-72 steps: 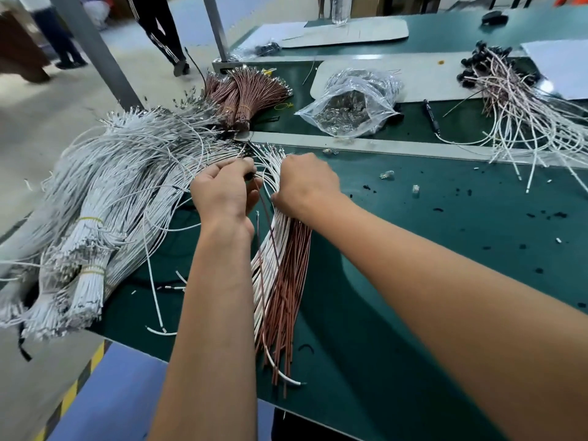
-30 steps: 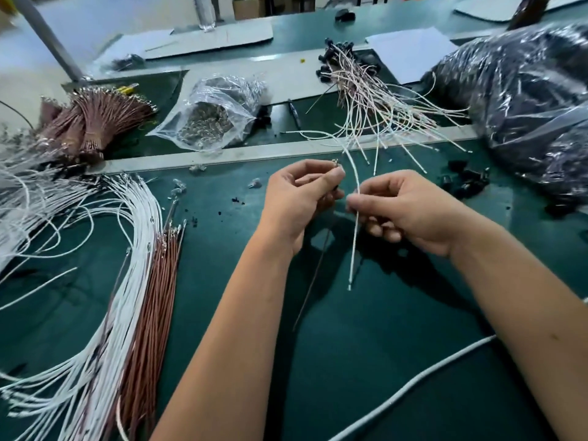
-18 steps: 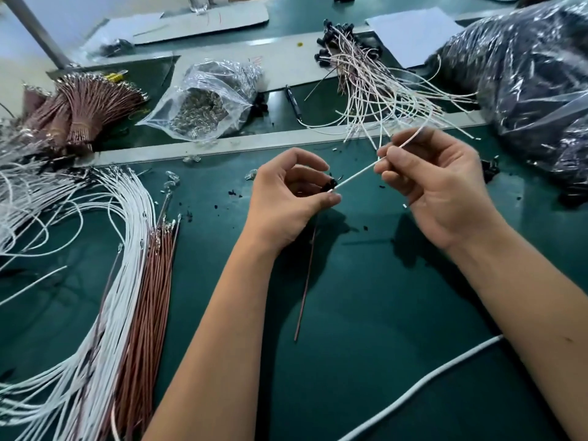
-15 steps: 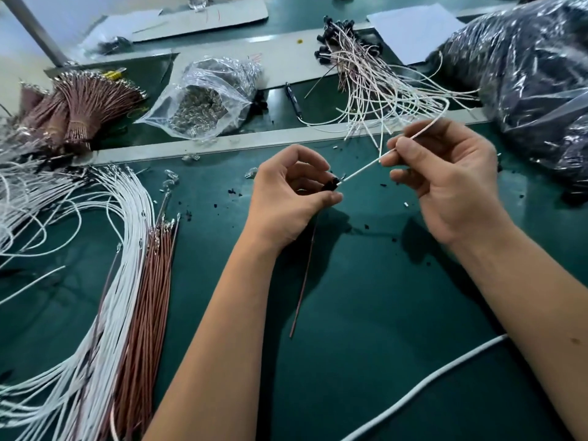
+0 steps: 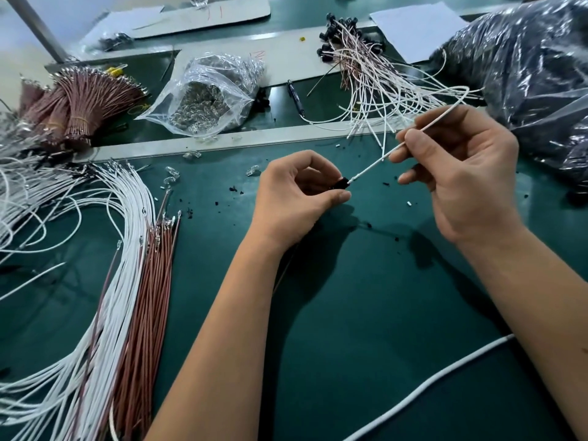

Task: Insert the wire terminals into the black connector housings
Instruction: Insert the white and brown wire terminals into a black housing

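My left hand (image 5: 296,198) pinches a small black connector housing (image 5: 339,184) between thumb and fingers above the green mat. A thin white wire (image 5: 369,168) runs from the housing's open end up to my right hand (image 5: 461,173), which pinches it between thumb and forefinger; the wire's tip sits at or in the housing. A brown wire (image 5: 281,278) hangs below my left hand, mostly hidden by the wrist. Loose white wires (image 5: 105,265) and brown wires (image 5: 149,281) with metal terminals lie fanned out at the left.
Finished wires with black housings (image 5: 366,68) lie piled at the back. A clear bag of metal parts (image 5: 206,97), a tied brown wire bundle (image 5: 86,103), a pen (image 5: 296,97), and a large dark plastic bag (image 5: 534,78) surround the mat. A thick white cable (image 5: 429,383) crosses bottom right.
Earlier my hands picked wires from the left pile, then the view swung right. My right hand turned the white wire and brought its tip to the housing held by my left hand.
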